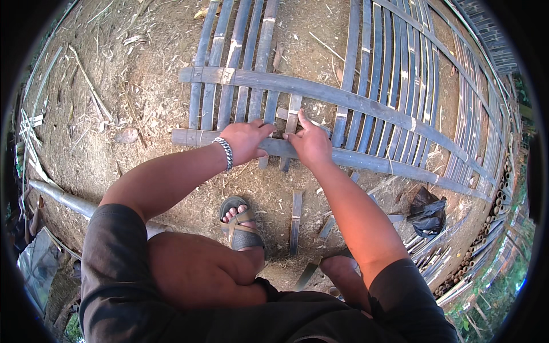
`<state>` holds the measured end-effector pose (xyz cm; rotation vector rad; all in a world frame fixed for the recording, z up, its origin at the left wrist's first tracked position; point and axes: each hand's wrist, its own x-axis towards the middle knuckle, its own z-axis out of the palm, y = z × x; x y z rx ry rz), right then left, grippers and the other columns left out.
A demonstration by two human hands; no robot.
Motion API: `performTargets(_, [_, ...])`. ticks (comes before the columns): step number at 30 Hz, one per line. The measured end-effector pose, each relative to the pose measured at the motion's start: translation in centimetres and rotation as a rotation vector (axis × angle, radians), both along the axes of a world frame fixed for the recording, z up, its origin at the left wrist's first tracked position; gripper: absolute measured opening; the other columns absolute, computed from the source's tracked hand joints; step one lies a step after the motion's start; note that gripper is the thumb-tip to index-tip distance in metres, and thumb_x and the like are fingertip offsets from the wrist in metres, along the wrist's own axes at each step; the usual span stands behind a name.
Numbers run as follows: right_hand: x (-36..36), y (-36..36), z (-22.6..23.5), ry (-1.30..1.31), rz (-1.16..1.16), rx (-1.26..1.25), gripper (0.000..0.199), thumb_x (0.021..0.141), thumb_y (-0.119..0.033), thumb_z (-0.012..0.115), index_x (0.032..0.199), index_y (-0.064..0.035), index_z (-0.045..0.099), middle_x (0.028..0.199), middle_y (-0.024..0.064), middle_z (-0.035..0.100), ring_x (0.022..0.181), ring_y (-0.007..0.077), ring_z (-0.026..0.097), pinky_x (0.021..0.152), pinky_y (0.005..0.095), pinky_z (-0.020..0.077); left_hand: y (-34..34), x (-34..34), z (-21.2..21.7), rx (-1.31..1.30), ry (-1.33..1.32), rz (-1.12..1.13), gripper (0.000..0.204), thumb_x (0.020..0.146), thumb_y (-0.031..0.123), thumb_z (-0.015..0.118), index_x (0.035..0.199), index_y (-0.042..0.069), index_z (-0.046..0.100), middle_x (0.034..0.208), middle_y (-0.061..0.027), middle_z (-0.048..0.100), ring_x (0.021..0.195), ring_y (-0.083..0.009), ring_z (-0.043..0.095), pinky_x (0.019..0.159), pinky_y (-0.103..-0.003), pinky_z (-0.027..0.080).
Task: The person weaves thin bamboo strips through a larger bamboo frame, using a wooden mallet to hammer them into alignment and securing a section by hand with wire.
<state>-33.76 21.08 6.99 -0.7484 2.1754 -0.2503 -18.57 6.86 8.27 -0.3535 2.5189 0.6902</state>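
Bare dirt (143, 86) left of bamboo lattice (366, 103) lay open; gaps between slats showed ground; near crossbar (366, 159) blocked way under both hands; loose strip (295, 223), sandalled foot (239, 226), black bag (428, 210) cluttered near ground.

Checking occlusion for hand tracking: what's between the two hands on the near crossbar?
Head view: between left hand and right hand, a short stretch of the near crossbar shows, with a bamboo slat crossing it. The fingertips nearly meet.
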Motion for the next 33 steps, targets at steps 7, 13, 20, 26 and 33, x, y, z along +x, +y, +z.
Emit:
performTargets(7, [0.1, 0.3, -0.4, 0.021, -0.013, -0.043, 0.079, 0.086, -0.039, 0.075, 0.154, -0.023, 0.039, 0.095, 0.0035, 0.077, 0.09, 0.0237, 0.071, 0.082, 0.0384, 0.0537, 0.0, 0.0, -0.1, -0.003, 0.009, -0.006, 0.068, 0.083, 0.035, 0.078, 0.141, 0.016, 0.048, 0.126, -0.0123, 0.059, 0.106, -0.0319, 0.068, 0.089, -0.043, 0.057])
performTargets(13, [0.1, 0.1, -0.3, 0.013, 0.006, -0.035, 0.078, 0.088, -0.039, 0.073, 0.155, -0.0218, 0.038, 0.097, 0.0027, 0.077, 0.095, 0.0245, 0.071, 0.086, 0.0392, 0.0539, 0.1, 0.1, 0.0, -0.016, 0.003, -0.008, 0.067, 0.084, 0.035, 0.077, 0.141, 0.017, 0.048, 0.127, -0.0124, 0.06, 0.106, -0.0316, 0.068, 0.088, -0.043, 0.057])
performTargets(20, [0.2, 0.2, 0.1, 0.017, 0.024, -0.033, 0.078, 0.088, -0.04, 0.072, 0.155, -0.0198, 0.038, 0.1, 0.0038, 0.077, 0.097, 0.0266, 0.071, 0.086, 0.0397, 0.055, 0.2, 0.2, -0.4, -0.018, 0.017, -0.007, 0.069, 0.083, 0.036, 0.078, 0.141, 0.017, 0.048, 0.127, -0.0126, 0.06, 0.106, -0.0323, 0.068, 0.088, -0.043, 0.057])
performTargets(26, [0.0, 0.6, -0.3, 0.12, 0.093, -0.071, 0.078, 0.087, -0.04, 0.072, 0.154, -0.0163, 0.039, 0.099, 0.0067, 0.076, 0.096, 0.0293, 0.071, 0.086, 0.0405, 0.0551, 0.2, -0.3, -0.2, -0.048, -0.007, -0.019, 0.07, 0.082, 0.037, 0.078, 0.142, 0.016, 0.048, 0.126, -0.0125, 0.06, 0.104, -0.0318, 0.068, 0.087, -0.043, 0.057])
performTargets(33, [-5.4, 4.5, 5.2, -0.103, -0.114, -0.26, 0.075, 0.091, -0.037, 0.072, 0.153, -0.0112, 0.04, 0.112, 0.0029, 0.076, 0.101, 0.0192, 0.07, 0.096, 0.0369, 0.0515, 0.5, 1.2, -0.4, -0.003, 0.153, 0.069, 0.064, 0.081, 0.033, 0.08, 0.136, 0.014, 0.054, 0.121, -0.0134, 0.063, 0.104, -0.0339, 0.067, 0.087, -0.044, 0.057])
